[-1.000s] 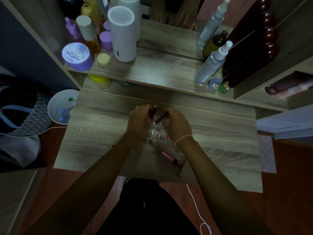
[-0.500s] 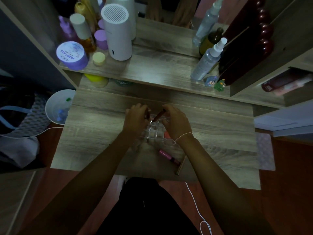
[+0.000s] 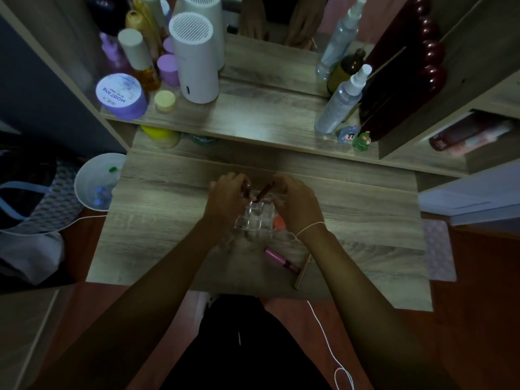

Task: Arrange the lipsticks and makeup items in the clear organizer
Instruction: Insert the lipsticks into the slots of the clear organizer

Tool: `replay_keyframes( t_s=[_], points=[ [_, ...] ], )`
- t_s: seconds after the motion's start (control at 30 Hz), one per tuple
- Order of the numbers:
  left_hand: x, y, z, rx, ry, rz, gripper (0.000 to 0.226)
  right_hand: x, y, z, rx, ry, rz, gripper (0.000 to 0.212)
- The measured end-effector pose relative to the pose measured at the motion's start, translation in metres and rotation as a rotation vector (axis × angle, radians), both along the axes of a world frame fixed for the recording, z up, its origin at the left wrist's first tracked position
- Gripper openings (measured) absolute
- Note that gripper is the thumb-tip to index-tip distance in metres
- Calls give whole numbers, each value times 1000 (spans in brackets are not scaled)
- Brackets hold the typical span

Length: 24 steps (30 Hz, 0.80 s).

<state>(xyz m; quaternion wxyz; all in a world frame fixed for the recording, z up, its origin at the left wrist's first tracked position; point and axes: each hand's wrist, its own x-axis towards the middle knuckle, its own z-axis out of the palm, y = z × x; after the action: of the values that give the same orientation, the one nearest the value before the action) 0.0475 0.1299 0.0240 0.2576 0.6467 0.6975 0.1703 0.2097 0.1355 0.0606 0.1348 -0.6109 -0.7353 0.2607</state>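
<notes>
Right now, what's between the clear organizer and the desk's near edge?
Head view: a pink lip tube lies flat on the desk, nearer than the clear organizer; a thin stick lies beside it.

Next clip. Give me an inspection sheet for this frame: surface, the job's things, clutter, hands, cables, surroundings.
Surface: wooden desk, dimly lit.
Job's things: clear organizer mid-desk; pink tube lying on the desk nearer the person; an orange item at the organizer's right edge.
Clutter: purple jar, white cylinder and spray bottle on the upper shelf.
Hands: left hand grips a dark tube; right hand holds a dark red lipstick over the organizer.
Cables: white cord on the floor.
Surroundings: white bin left of the desk.
</notes>
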Motion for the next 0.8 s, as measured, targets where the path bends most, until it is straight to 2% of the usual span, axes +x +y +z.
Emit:
replay_keyframes(
  t_s=[0.1, 0.3, 0.37, 0.47, 0.6, 0.67, 0.8],
  points=[
    [0, -3, 3, 20, -40, -13, 33, 14, -5, 4, 34, 48, -48, 44],
    [0, -21, 10, 164, -57, -29, 59, 60, -29, 2, 82, 88, -179, 44],
    [3, -33, 16, 273, -45, -62, 51, 73, -41, -3, 83, 100, -229, 43],
    [23, -56, 14, 381, -47, -240, 35, 88, -62, -20, -31, 95, -330, 38],
    [49, -84, -9, 256, -41, -560, 26, 93, -88, -48, -185, 100, -411, 45],
    [58, -90, -20, 195, -19, -606, 29, 92, -95, -60, -229, 126, -438, 45],
    [68, -93, -34, 79, 95, -681, 37, 86, -99, -76, -261, 96, -443, 59]
  ],
)
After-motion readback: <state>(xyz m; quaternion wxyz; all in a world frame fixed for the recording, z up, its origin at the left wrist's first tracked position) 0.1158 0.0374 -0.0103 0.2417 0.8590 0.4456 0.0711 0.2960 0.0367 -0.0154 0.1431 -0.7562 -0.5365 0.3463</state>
